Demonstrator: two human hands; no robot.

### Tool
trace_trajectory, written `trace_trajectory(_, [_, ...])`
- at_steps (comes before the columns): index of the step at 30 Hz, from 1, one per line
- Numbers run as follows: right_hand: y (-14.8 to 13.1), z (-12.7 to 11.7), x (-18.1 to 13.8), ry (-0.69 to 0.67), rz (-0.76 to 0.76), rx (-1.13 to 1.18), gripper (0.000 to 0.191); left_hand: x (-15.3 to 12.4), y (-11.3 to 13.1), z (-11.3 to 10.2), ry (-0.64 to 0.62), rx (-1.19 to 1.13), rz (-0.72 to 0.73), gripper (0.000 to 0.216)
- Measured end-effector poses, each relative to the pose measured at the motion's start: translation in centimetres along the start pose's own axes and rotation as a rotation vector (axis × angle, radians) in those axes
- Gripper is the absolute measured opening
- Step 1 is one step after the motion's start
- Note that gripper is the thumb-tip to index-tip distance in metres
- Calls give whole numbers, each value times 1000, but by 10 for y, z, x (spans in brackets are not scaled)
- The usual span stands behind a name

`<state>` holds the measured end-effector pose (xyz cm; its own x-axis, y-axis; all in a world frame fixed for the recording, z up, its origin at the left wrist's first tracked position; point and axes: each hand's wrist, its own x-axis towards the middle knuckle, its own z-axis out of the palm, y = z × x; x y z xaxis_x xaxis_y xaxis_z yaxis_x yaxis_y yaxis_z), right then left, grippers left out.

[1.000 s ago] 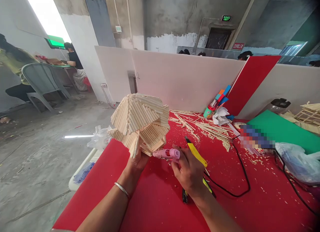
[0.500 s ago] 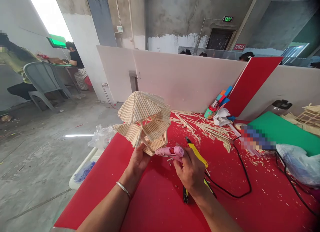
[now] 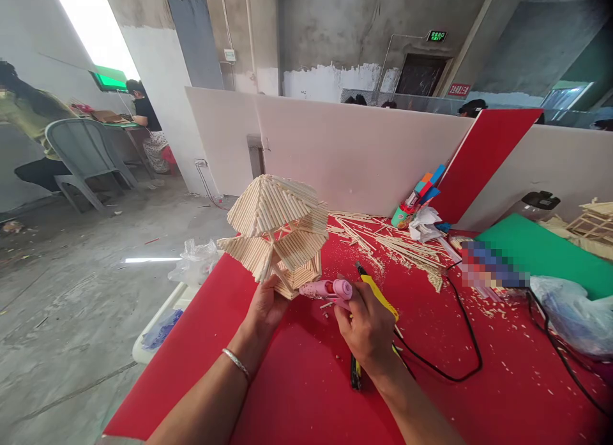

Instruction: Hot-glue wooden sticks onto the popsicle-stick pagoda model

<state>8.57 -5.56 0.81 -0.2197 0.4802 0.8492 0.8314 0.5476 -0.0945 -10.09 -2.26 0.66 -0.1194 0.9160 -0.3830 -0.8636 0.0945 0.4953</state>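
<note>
A two-tiered pavilion model [image 3: 271,209] built of thin wooden sticks is held up over the red table [image 3: 287,375]. My left hand [image 3: 268,304] grips it low down by its base, fingers partly hidden behind it. In my right hand [image 3: 366,324] is a pink glue gun [image 3: 330,290], its front end pointing left at the lower edge of the model. Whether the tip touches the sticks I cannot tell. Just beyond my right hand lies a yellow and black utility knife [image 3: 376,292]. Another black and yellow tool [image 3: 355,373] is partly covered by my right wrist.
Loose wooden sticks [image 3: 397,244] and shavings litter the table's back. A green can [image 3: 402,216] holds coloured pieces. A black cord [image 3: 472,330] loops on the right, near a plastic bag [image 3: 569,314] and green board [image 3: 546,253]. A white bin [image 3: 143,349] stands at left. People sit farther off.
The model and the glue gun have shifted very slightly to the right. Both hands keep the same grip.
</note>
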Motion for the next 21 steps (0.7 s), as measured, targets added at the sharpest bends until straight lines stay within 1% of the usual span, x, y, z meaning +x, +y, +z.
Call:
trace_trajectory(6, [0, 1, -1, -1, 3, -16, 27, -5, 1, 5, -16, 30, 56, 39])
trace_trajectory(11, [0, 1, 0, 2, 4, 0, 22, -7, 0, 8, -24, 50, 48, 35])
trace_trajectory(15, [1, 4, -1, 3, 15, -23, 20, -5, -2, 4, -55, 70, 94, 42])
trace_trajectory(21, [4, 6, -2, 14, 20, -82, 21, -5, -2, 0, -105, 91, 190, 59])
